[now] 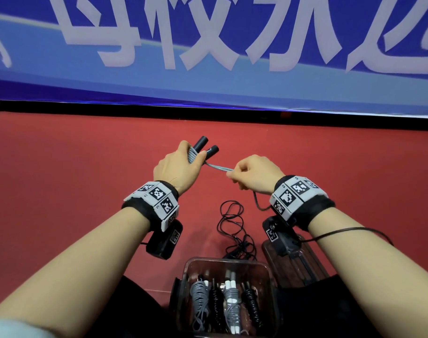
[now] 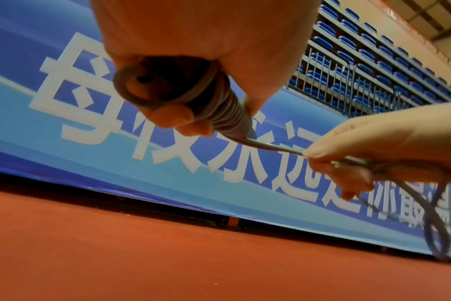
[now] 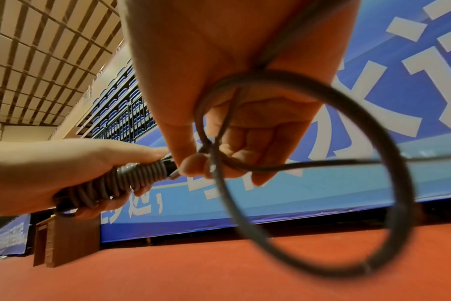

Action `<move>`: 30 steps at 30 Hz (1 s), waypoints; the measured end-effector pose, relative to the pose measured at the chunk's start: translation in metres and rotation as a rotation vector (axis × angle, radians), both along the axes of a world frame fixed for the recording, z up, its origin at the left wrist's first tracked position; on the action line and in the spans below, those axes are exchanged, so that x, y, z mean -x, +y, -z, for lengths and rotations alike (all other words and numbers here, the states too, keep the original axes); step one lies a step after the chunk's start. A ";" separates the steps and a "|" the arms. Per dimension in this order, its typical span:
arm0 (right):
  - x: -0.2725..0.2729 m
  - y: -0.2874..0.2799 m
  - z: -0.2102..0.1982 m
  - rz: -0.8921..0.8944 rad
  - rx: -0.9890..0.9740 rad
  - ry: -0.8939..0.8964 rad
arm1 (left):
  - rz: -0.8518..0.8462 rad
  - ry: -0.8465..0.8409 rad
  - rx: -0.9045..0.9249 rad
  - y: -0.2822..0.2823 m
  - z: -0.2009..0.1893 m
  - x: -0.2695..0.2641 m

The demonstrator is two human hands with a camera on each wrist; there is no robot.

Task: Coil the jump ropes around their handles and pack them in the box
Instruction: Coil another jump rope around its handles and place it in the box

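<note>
My left hand grips two black handles held side by side, with grey rope coiled tightly round them. The same coil shows under my left palm, and again as the wound bundle in the right wrist view. My right hand pinches the free grey rope end stretched between both hands. A loose loop of that rope hangs below my right fingers. The clear plastic box lies on the floor near my knees, holding several coiled ropes.
A tangled black rope lies on the red floor beyond the box. The box's lid rests to its right. A blue banner runs along the far edge. A brown wooden stand is off to the left.
</note>
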State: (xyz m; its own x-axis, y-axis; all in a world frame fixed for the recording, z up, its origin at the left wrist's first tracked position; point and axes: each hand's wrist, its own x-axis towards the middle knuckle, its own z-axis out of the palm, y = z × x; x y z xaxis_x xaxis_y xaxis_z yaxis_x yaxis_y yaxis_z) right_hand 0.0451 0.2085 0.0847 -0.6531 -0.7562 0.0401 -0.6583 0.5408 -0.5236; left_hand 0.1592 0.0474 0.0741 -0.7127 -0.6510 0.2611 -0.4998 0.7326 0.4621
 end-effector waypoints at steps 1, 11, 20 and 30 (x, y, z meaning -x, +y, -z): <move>0.001 0.001 -0.001 0.006 -0.007 0.031 | -0.002 -0.022 0.057 -0.002 0.001 -0.002; -0.002 0.000 -0.011 0.126 0.131 0.190 | -0.008 -0.031 0.095 -0.010 -0.004 -0.002; -0.001 0.000 -0.018 0.144 0.205 0.220 | 0.032 0.260 -0.587 -0.023 -0.002 0.004; -0.014 -0.007 -0.014 -0.068 0.179 0.313 | 0.130 -0.214 0.305 -0.008 -0.004 -0.006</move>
